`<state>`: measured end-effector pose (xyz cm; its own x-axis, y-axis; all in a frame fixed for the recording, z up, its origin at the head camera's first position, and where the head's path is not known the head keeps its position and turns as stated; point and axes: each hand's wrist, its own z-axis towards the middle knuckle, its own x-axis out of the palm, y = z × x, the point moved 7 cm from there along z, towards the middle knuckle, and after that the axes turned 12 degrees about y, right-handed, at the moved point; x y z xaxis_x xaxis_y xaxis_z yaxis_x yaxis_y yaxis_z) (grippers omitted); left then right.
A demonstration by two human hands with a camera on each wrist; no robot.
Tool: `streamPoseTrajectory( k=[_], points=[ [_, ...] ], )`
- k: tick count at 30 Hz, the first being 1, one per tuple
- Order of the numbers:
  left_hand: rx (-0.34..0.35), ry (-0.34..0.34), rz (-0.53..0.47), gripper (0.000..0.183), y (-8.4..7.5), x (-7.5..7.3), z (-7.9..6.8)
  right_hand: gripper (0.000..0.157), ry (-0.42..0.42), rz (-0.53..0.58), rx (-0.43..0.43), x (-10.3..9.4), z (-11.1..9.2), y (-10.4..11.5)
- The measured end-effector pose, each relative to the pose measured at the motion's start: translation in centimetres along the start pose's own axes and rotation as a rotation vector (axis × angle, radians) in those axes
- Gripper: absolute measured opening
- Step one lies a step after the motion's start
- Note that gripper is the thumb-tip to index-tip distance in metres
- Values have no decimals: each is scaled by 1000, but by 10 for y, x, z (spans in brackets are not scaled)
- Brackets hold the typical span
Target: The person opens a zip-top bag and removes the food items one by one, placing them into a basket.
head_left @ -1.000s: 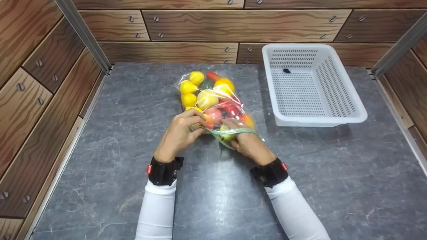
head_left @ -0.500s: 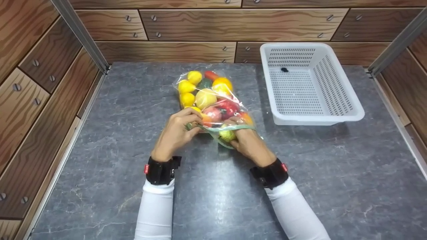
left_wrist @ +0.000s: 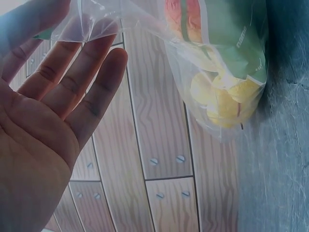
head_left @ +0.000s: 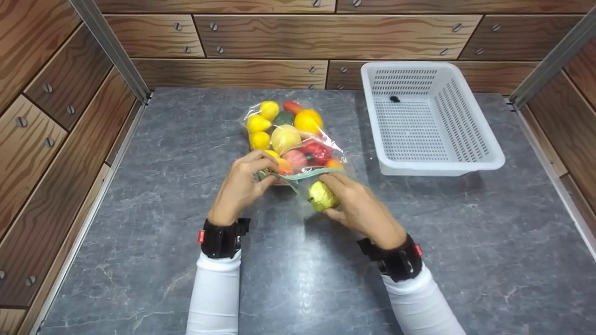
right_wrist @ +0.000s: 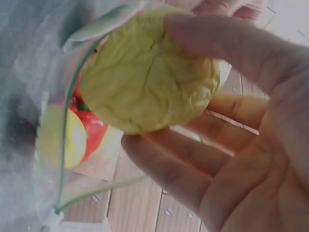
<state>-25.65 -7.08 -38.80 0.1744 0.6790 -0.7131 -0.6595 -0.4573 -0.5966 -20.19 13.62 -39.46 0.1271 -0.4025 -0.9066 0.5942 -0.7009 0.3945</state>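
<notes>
My right hand (head_left: 361,204) holds a wrinkled yellow-green fruit (head_left: 322,196) just outside the mouth of a clear zip bag (head_left: 302,176). In the right wrist view the thumb lies on one side of the fruit (right_wrist: 149,77) and the fingers support the other. At the left corner of the bag's mouth, my left hand (head_left: 243,181) pinches the plastic edge, which the left wrist view shows as a clear film (left_wrist: 91,24) at the fingertips. Inside the bag lie several lemons (head_left: 259,123), an orange (head_left: 308,122), a red pepper (head_left: 316,153) and other fruit.
A white perforated basket (head_left: 386,168) stands at the back right, with a small dark item (head_left: 395,99) on its floor. Wood-patterned walls (head_left: 260,37) enclose the grey marbled tabletop (head_left: 186,288) at the back and sides.
My right hand has come out of the bag toward me and to the right, bringing the yellow-green fruit out. My left hand keeps its pinch on the bag's edge.
</notes>
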Motion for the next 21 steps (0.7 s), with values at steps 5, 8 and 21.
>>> streamPoseTrajectory(
  k=[5,8,21],
  points=[
    [2,-1,-2,15,1,1,-1,66,22,79,-12,-7,-6,-5],
    [4,0,-13,15,1,1,-1,68,6,122,-32,-12,-10,-9],
    [-6,-6,0,13,1,-1,-1,72,-55,280,-115,-37,-21,-16]
  ],
)
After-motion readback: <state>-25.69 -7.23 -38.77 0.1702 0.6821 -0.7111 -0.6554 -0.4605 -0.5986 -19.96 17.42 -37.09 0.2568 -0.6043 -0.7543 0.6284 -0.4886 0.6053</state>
